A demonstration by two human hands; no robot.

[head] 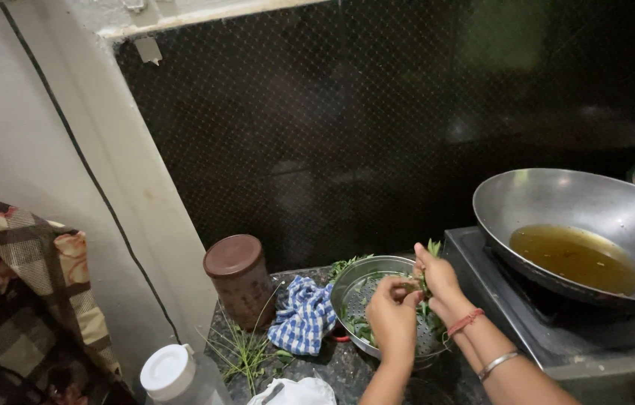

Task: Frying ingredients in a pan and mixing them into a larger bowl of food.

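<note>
both hands pinch a leafy green sprig over the steel colander (greens inside): left hand grips the stem, right hand grips leaves. colander sits mid-counter beside the stove.

Kitchen corner under dim artificial light. A dark window covered by fine diamond mesh fills the upper centre to 3 o'clock, reflecting faint shapes. A pale plastered wall with a thin black cable stands at 9 o'clock. A speckled dark stone counter lies at 6 o'clock. Patterned floral cloth hangs at 8 o'clock.
</note>
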